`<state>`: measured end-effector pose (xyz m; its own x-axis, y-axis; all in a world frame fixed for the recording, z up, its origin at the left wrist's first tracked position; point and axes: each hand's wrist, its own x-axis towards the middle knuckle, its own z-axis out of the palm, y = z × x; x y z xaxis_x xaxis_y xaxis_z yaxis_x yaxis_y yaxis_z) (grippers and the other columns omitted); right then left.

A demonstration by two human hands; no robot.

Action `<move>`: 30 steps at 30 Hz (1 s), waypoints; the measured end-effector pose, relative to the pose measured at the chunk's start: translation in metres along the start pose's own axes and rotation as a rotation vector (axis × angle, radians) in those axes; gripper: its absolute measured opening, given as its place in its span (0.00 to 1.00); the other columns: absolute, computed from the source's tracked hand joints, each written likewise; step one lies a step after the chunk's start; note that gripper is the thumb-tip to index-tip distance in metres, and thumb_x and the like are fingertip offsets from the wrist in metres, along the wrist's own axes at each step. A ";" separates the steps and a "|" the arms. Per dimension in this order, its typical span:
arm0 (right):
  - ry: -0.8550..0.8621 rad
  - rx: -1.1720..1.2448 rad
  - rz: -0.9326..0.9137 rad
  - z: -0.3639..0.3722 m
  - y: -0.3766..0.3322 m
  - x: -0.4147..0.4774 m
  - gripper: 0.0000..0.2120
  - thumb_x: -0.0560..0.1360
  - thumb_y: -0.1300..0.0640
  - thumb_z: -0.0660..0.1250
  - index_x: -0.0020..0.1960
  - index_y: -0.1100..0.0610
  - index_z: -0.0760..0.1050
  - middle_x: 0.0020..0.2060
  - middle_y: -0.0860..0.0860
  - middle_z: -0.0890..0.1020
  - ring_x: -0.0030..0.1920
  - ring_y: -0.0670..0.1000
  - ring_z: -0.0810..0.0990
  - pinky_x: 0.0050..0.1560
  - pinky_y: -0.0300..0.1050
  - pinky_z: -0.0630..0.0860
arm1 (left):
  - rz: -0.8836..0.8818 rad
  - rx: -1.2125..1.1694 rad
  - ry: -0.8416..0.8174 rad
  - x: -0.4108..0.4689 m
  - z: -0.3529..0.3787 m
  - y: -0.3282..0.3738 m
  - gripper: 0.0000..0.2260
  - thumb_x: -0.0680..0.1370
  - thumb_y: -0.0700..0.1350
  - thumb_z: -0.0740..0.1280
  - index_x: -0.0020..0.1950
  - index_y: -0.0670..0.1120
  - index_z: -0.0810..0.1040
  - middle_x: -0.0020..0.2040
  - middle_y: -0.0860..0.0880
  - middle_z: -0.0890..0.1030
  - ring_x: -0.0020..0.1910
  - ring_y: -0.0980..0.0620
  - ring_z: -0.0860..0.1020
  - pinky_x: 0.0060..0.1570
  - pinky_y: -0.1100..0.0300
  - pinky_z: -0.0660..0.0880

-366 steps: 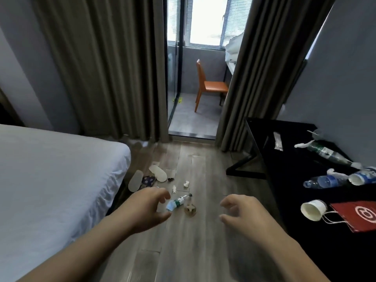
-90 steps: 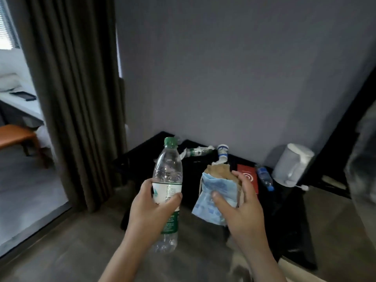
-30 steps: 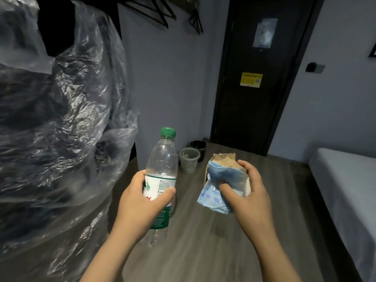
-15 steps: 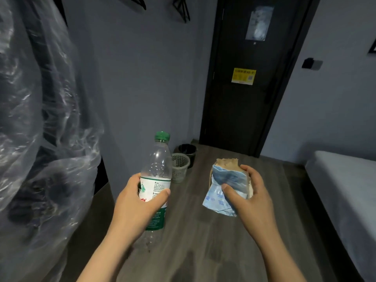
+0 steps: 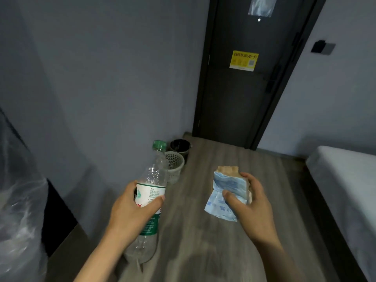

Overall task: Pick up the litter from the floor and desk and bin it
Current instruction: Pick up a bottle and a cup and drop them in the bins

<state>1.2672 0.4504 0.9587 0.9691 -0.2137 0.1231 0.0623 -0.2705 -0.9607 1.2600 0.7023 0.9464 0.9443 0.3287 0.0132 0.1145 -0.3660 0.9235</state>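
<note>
Fingers (image 5: pixel 131 187) of our left hand (image 5: pixel 130 214) curl round the clear plastic water bottle with the green cap (image 5: pixel 152 176). The thumb lies across the front of its white and green label and the other fingers wrap behind. We hold the bottle nearly upright, cap tilted slightly to the right, above the grey wooden floor (image 5: pixel 223 157).

Our right hand (image 5: pixel 254 210) grips a crumpled blue-and-white plastic wrapper (image 5: pixel 225 187) together with a piece of brown paper (image 5: pixel 226 170). The thumb presses on the front of the wrapper and the other fingers close round the right edge of the bundle. The brown paper sticks up above the fingers, and the wrapper's loose lower corner hangs below the thumb.

Ahead, beside the grey wall, stands a white mesh waste basket (image 5: pixel 176 162), partly hidden behind the bottle. A round black bin (image 5: pixel 180 145) stands just behind it, near the dark door (image 5: pixel 242 102), which carries a yellow sticker (image 5: pixel 243 60). A white bed (image 5: pixel 345 180) runs along the right, and clear plastic sheeting (image 5: pixel 18 200) fills the left edge.
</note>
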 end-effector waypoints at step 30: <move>-0.270 -0.103 0.017 0.073 0.117 0.515 0.19 0.71 0.55 0.73 0.54 0.38 0.71 0.46 0.37 0.82 0.43 0.40 0.83 0.36 0.36 0.79 | -0.130 0.045 0.117 0.448 0.229 0.005 0.14 0.67 0.47 0.77 0.45 0.57 0.73 0.38 0.56 0.81 0.34 0.63 0.79 0.30 0.68 0.69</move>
<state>1.7905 0.3771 0.8914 0.9991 0.0348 0.0233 0.0344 -0.3657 -0.9301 1.7540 0.6483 0.8696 0.8788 0.4736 -0.0584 0.2494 -0.3515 0.9023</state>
